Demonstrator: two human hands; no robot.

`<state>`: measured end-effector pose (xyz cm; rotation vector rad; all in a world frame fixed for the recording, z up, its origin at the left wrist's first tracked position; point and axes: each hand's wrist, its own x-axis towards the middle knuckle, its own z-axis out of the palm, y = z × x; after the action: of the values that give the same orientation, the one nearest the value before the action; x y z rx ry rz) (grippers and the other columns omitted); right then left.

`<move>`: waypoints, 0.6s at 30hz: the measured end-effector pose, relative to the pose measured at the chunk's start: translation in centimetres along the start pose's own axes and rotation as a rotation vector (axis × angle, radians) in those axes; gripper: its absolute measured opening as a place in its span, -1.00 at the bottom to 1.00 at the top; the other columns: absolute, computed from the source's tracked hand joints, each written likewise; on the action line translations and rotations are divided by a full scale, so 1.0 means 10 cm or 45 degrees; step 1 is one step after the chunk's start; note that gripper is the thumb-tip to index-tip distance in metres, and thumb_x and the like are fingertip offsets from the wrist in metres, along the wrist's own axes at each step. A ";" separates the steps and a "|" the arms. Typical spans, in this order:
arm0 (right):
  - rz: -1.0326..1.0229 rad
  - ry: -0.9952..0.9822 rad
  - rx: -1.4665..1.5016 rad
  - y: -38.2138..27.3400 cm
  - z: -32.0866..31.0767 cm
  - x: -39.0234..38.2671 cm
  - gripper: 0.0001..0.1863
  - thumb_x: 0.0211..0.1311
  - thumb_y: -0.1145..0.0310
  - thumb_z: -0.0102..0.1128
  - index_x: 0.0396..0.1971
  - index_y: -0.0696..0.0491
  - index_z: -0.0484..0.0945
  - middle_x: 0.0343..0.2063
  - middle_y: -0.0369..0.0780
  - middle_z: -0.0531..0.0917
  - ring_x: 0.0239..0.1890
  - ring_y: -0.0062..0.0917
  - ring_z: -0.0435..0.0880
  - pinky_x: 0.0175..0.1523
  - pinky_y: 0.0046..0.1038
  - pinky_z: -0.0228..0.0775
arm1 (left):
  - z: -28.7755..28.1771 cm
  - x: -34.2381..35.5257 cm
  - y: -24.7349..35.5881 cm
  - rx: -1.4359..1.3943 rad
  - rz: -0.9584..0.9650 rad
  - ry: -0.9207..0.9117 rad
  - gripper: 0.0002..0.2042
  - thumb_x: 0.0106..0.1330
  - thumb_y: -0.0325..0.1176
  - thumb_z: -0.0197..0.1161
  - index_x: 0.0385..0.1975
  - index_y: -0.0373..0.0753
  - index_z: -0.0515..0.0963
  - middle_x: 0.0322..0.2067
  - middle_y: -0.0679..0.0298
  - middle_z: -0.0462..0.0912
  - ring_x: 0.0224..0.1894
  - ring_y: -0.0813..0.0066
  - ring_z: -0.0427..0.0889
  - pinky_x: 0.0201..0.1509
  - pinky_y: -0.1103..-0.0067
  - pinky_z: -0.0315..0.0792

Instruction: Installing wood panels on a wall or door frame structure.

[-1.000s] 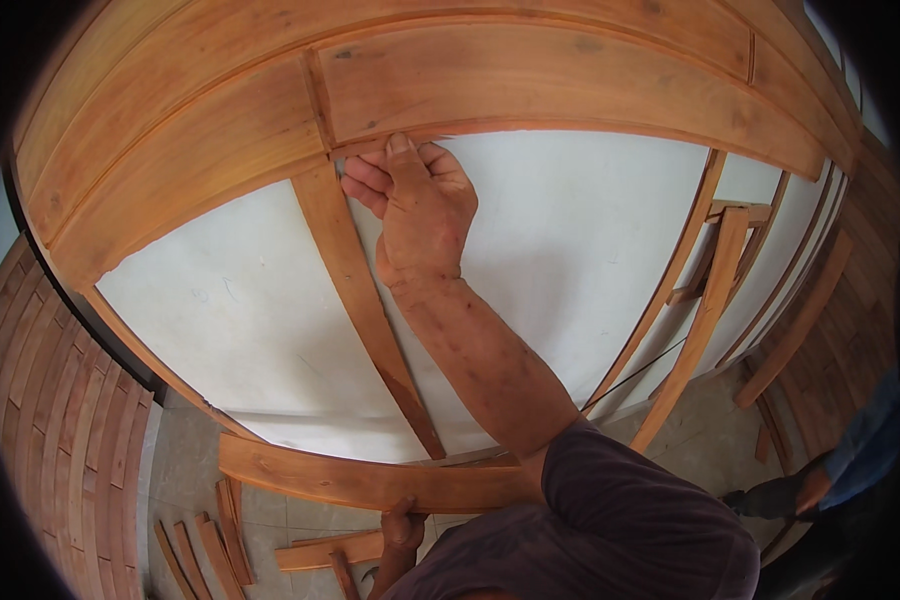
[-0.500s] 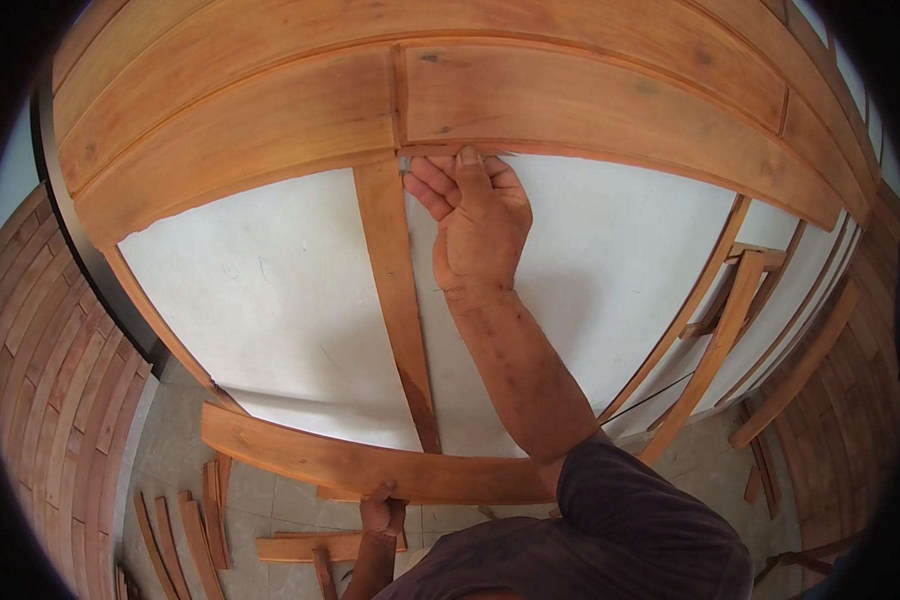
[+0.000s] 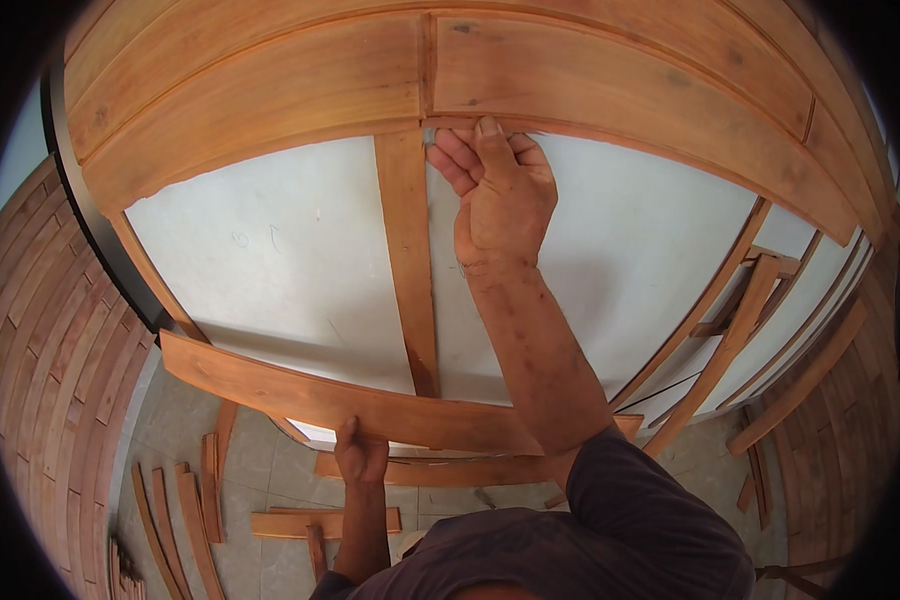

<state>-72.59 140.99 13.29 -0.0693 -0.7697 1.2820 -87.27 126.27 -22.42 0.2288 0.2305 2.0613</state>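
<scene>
My left hand point(image 3: 361, 456) grips the lower edge of a long orange-brown wooden board point(image 3: 300, 388), its thumb on the front face. The board lies tilted across the lower part of the wall, its left end higher. My right hand point(image 3: 505, 205) is raised to the lower edge of a mounted wooden panel point(image 3: 610, 85). Its thumb presses at that edge and the other fingers are curled in. Something small and greyish shows beside its fingertips; I cannot make out what the fingers hold. Behind my forearm is a white wall surface with a vertical wooden batten point(image 3: 407, 270).
Several loose wood strips point(image 3: 198, 530) lie on the tiled floor point(image 3: 245, 470) at the lower left. A wooden frame piece point(image 3: 720, 350) leans at the right. Another board point(image 3: 450, 470) is low behind the held one. Brick-patterned walls point(image 3: 50, 380) stand on both sides.
My left hand has raised the long board and shifted it left, uncovering another board below. My right hand stays at the panel's lower edge. The whole view has shifted slightly.
</scene>
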 end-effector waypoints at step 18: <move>0.346 -0.220 -0.703 -0.76 -1.61 -1.14 -0.87 0.41 0.37 0.05 -0.21 0.11 0.43 0.04 -0.03 0.56 0.07 -0.22 0.55 0.11 -0.06 0.51 | 2.40 0.87 0.18 -0.386 0.159 -0.493 -0.67 0.44 -0.40 0.06 0.15 -0.34 0.43 0.12 0.15 0.56 0.22 0.24 0.49 0.38 0.26 0.30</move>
<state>-58.32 134.43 -0.83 -0.5286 -1.2825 1.3064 -86.77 134.70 1.76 0.4554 -0.3385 2.0942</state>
